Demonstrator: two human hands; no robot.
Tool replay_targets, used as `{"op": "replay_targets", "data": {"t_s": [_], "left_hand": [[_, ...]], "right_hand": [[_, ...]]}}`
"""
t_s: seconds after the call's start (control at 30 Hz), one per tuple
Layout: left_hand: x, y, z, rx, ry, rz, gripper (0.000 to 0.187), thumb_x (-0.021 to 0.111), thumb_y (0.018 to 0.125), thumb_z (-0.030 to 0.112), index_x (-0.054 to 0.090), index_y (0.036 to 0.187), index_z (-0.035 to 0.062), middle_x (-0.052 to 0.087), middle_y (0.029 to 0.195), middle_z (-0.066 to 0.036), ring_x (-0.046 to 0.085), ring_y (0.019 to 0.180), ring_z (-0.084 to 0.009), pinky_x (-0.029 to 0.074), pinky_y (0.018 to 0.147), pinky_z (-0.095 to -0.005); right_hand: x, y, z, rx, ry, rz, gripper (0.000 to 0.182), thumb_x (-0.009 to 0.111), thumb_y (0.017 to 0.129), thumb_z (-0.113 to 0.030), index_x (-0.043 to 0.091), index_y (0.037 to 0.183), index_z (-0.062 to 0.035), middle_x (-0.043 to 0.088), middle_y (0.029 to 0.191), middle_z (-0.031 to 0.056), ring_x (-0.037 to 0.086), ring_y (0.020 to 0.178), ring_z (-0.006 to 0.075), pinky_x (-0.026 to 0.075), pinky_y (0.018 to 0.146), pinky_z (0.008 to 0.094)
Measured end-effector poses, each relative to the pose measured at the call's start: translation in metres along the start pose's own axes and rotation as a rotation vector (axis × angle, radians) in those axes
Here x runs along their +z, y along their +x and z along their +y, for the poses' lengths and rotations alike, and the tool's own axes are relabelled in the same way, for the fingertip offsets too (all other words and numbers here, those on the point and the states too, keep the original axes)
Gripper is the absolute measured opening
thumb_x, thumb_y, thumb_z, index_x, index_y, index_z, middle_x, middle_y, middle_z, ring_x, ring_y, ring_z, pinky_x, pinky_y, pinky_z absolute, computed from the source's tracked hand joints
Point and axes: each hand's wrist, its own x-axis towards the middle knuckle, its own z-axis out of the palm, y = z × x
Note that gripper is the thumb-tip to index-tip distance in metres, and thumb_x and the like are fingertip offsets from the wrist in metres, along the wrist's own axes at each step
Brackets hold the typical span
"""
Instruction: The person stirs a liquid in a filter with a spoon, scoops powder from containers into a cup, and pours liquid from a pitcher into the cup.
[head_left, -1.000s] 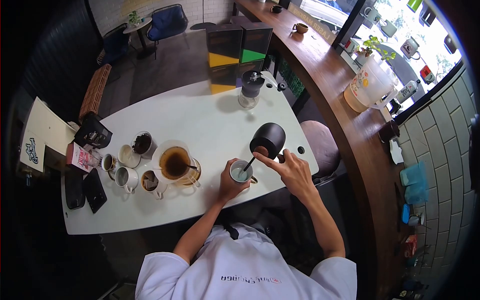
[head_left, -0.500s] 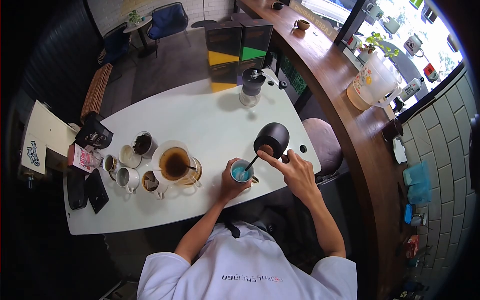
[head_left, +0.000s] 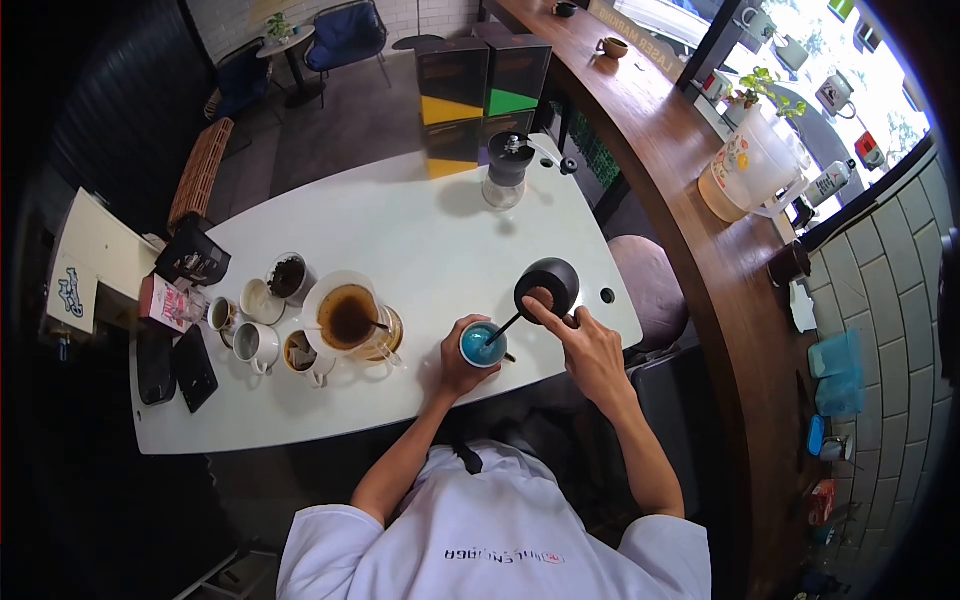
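Note:
My left hand is wrapped round a cup with a blue inside, near the table's front edge. In my right hand is a black gooseneck kettle, tilted so that its thin spout points down into the cup. My fingers curl round the kettle's handle, mostly hidden, with the index finger stretched along its side. Whether water runs from the spout cannot be made out. To the left, a coffee dripper with dark wet grounds sits on a glass server.
Several cups, including a white mug, stand left of the dripper, near a phone and a black pouch. A hand grinder stands at the back before stacked boxes. A wooden counter with a plastic pitcher runs along the right.
The blue in the cup looks more even, where a paler patch showed before. The kettle is slightly lower over the cup. Both hands keep their hold, and the view has shifted slightly.

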Motion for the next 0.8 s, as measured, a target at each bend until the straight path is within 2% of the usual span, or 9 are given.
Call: {"op": "replay_targets", "data": {"t_s": [0.13, 0.23, 0.37, 0.47, 0.6, 0.63, 0.67, 0.73, 0.8], "left_hand": [[0.002, -0.002, 0.004, 0.051, 0.059, 0.064, 0.077, 0.09, 0.058, 0.005, 0.051, 0.124, 0.0055, 0.063, 0.121, -0.011, 0.064, 0.11, -0.0214, 0.051, 0.097, -0.0354], [0.004, 0.0, 0.015, 0.093, 0.073, 0.117, 0.078, 0.091, 0.054, 0.003, 0.053, 0.122, 0.0068, 0.064, 0.118, -0.01, 0.065, 0.108, -0.0235, 0.052, 0.095, -0.0354], [0.008, -0.004, 0.027, 0.134, 0.085, 0.188, 0.077, 0.091, 0.053, 0.001, 0.056, 0.12, 0.0075, 0.066, 0.115, -0.01, 0.067, 0.105, -0.0257, 0.053, 0.093, -0.0352], [0.011, -0.015, 0.029, 0.13, 0.113, 0.202, 0.079, 0.091, 0.056, 0.004, 0.052, 0.123, 0.0059, 0.062, 0.121, -0.012, 0.063, 0.111, -0.0228, 0.05, 0.098, -0.0362], [0.01, -0.033, 0.039, 0.129, 0.148, 0.239, 0.078, 0.091, 0.056, 0.004, 0.051, 0.123, 0.0052, 0.062, 0.12, -0.012, 0.063, 0.109, -0.0227, 0.051, 0.097, -0.0366], [0.008, -0.037, 0.044, 0.107, 0.166, 0.221, 0.076, 0.09, 0.057, 0.003, 0.051, 0.123, 0.0042, 0.063, 0.116, -0.011, 0.064, 0.106, -0.0215, 0.052, 0.094, -0.0359], [0.007, -0.042, 0.05, 0.083, 0.184, 0.203, 0.075, 0.088, 0.058, 0.003, 0.051, 0.123, 0.0033, 0.064, 0.112, -0.011, 0.065, 0.103, -0.0204, 0.053, 0.092, -0.0352], [0.002, -0.053, 0.06, -0.032, 0.102, 0.228, 0.073, 0.087, 0.059, 0.003, 0.051, 0.122, 0.0028, 0.065, 0.108, -0.009, 0.065, 0.1, -0.0187, 0.053, 0.089, -0.034], [0.001, -0.061, 0.069, -0.145, 0.018, 0.254, 0.07, 0.086, 0.06, 0.002, 0.051, 0.121, 0.0023, 0.065, 0.103, -0.008, 0.066, 0.096, -0.0171, 0.054, 0.087, -0.0328]], "right_hand": [[0.001, -0.002, 0.008, 0.138, 0.233, -0.092, 0.088, 0.055, 0.08, 0.011, 0.036, 0.154, -0.0338, 0.059, 0.082, 0.0151, 0.062, 0.071, 0.0345, 0.05, 0.065, 0.0455], [0.026, -0.003, 0.027, 0.106, 0.628, 0.114, 0.082, 0.046, 0.084, 0.017, 0.031, 0.157, -0.0166, 0.062, 0.132, 0.0146, 0.046, 0.06, 0.0151, 0.045, 0.065, 0.0266], [0.035, -0.006, 0.044, 0.258, 0.89, 0.082, 0.08, 0.046, 0.086, 0.016, 0.028, 0.158, -0.0148, 0.054, 0.143, 0.0051, 0.039, 0.065, 0.005, 0.043, 0.063, 0.0218], [0.053, -0.007, 0.063, 0.314, 0.88, 0.059, 0.08, 0.045, 0.086, 0.017, 0.028, 0.158, -0.0152, 0.053, 0.143, 0.005, 0.038, 0.065, 0.0044, 0.043, 0.063, 0.022], [0.092, -0.01, 0.091, 0.274, 0.718, 0.077, 0.084, 0.044, 0.085, 0.019, 0.027, 0.158, -0.0195, 0.049, 0.151, 0.0108, 0.059, 0.078, 0.0101, 0.049, 0.072, 0.0256], [0.101, -0.012, 0.095, 0.223, 0.66, 0.125, 0.086, 0.046, 0.085, 0.019, 0.026, 0.158, -0.0212, 0.051, 0.148, 0.0155, 0.07, 0.09, 0.0232, 0.051, 0.078, 0.0278], [0.103, -0.013, 0.096, 0.209, 0.665, 0.114, 0.086, 0.046, 0.085, 0.019, 0.026, 0.158, -0.0212, 0.051, 0.148, 0.0155, 0.07, 0.09, 0.0232, 0.051, 0.078, 0.0278], [0.107, -0.013, 0.099, 0.208, 0.573, 0.062, 0.087, 0.047, 0.084, 0.017, 0.024, 0.158, -0.0233, 0.056, 0.141, 0.0201, 0.071, 0.096, 0.0371, 0.052, 0.079, 0.0305], [0.111, -0.011, 0.101, 0.176, 0.575, 0.047, 0.088, 0.048, 0.084, 0.016, 0.024, 0.158, -0.0243, 0.056, 0.138, 0.022, 0.069, 0.096, 0.041, 0.052, 0.078, 0.0315]]}}
